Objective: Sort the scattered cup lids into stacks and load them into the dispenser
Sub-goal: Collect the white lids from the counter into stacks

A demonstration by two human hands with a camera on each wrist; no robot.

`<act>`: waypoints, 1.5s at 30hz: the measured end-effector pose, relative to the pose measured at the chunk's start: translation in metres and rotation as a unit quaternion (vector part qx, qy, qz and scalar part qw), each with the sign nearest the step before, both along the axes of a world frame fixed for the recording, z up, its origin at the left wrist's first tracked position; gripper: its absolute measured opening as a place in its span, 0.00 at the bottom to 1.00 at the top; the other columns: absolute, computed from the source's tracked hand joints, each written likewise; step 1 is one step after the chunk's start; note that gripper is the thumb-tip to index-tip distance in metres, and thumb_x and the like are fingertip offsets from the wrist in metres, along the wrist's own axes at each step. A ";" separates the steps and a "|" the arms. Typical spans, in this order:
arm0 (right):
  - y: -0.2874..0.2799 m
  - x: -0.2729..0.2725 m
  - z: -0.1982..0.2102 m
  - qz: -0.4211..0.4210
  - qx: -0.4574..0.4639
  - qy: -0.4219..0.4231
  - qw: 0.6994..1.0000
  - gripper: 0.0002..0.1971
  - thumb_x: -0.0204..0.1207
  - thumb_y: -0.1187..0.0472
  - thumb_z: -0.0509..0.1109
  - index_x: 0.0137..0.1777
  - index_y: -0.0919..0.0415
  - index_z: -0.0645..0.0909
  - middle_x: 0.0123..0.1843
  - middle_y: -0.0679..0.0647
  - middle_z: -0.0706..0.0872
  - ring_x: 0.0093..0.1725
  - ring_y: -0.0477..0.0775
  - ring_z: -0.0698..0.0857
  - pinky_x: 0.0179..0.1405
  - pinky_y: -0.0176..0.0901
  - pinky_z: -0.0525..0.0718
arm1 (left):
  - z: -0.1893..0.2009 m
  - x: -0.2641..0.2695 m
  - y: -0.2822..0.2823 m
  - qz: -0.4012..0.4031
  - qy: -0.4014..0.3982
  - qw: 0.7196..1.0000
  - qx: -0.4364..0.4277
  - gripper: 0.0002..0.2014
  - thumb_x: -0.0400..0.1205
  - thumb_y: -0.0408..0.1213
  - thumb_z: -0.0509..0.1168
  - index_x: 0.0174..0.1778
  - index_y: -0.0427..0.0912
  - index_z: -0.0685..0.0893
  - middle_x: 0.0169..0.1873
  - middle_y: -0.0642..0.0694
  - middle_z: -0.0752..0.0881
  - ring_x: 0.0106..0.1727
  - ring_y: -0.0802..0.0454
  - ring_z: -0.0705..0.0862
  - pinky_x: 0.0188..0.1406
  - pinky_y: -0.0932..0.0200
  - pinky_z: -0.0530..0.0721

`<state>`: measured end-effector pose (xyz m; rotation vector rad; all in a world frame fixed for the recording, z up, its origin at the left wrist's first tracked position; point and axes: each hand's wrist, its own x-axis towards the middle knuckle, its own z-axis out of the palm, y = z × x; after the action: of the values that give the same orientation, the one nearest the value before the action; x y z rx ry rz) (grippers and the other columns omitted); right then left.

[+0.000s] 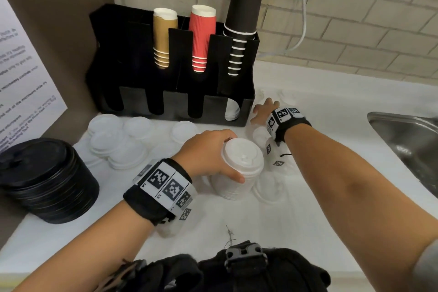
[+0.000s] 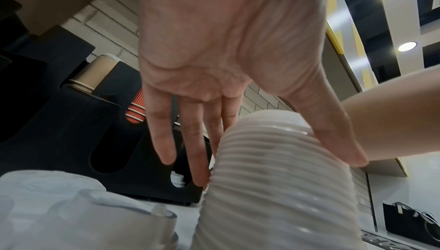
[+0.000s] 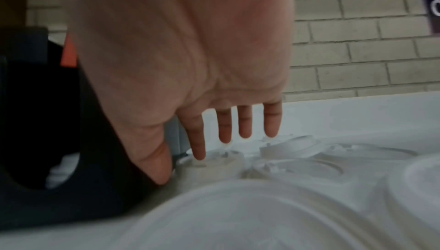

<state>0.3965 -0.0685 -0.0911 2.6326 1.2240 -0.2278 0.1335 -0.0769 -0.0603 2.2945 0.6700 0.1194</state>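
The left hand clasps the tall stack of white lids standing on the counter, thumb and fingers around its top. The right hand, fingers spread, reaches to loose lids beyond it. A loose one-handed clasp could let the stack lean and spill; the reaching forearm might knock it.

Your right hand reaches past the dispenser corner; loose white lids crowd the counter there. Sink edges the right, black lid stack blocks the left. Near counter is passable.
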 end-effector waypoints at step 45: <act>-0.144 -0.127 0.027 0.080 0.389 0.364 0.842 0.19 0.67 0.54 0.81 0.57 0.35 0.86 0.61 0.41 0.80 0.66 0.40 0.74 0.55 0.30 0.68 | -0.010 -0.004 -0.007 0.024 -0.047 0.998 -0.016 0.65 0.57 0.52 0.85 0.82 0.54 0.48 0.56 0.57 0.76 0.54 0.52 0.82 0.55 0.55 0.83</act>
<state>0.2691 -0.2126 -0.0637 3.1940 2.1413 -0.9532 0.1295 -0.0840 -0.0702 2.2283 0.6731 0.2368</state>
